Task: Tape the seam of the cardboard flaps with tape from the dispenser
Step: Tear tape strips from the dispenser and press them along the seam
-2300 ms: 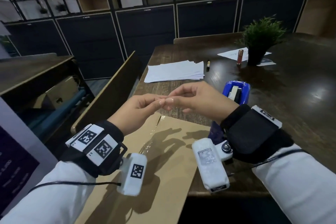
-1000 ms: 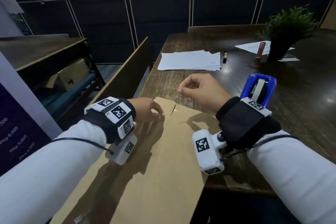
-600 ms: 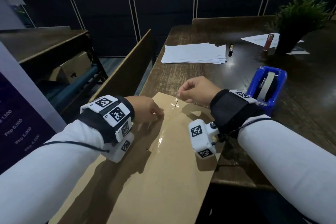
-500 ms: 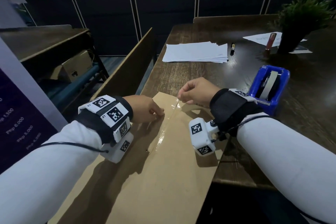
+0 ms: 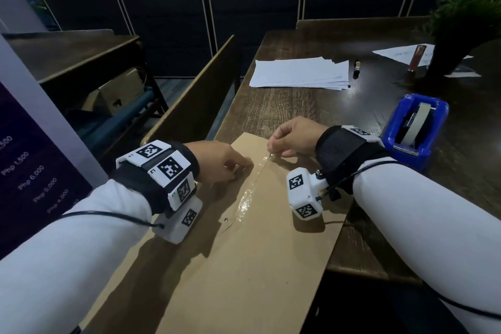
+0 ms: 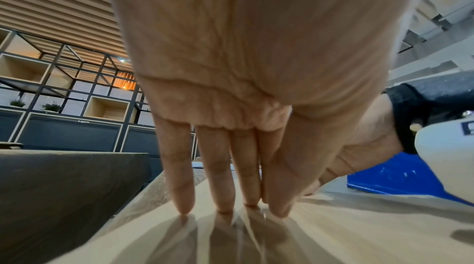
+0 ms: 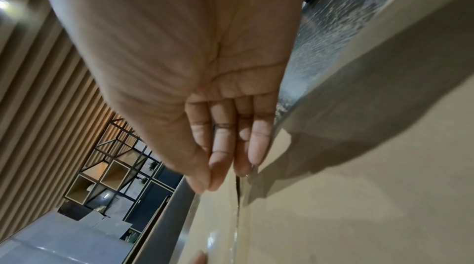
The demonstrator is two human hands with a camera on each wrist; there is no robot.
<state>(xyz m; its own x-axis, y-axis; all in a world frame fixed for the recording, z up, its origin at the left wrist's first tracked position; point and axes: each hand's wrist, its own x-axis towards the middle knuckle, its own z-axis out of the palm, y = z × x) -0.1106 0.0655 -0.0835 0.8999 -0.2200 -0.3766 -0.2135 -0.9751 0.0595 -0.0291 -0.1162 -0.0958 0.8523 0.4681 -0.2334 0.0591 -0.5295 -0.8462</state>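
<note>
Two brown cardboard flaps [image 5: 244,266] lie flat over the table's near edge, meeting at a seam [image 5: 257,182]. A shiny clear tape strip [image 5: 245,199] runs along that seam. My left hand [image 5: 244,168] presses straight fingertips [image 6: 225,207] on the left flap and the tape, beside the seam. My right hand [image 5: 271,148] is at the seam's far end, thumb and fingertips [image 7: 241,171] together on the tape's far end [image 7: 237,197], which rises slightly off the cardboard. The blue tape dispenser [image 5: 414,130] stands to the right of my right wrist.
A stack of white papers [image 5: 301,73], a marker [image 5: 357,68], a red tube [image 5: 414,58] and a potted plant [image 5: 461,35] lie farther back on the dark table [image 5: 271,108]. A wooden bench back [image 5: 195,95] stands to the left.
Both hands came down from holding the tape in the air. The left now presses on the cardboard; the right has lowered the tape's far end close to the seam.
</note>
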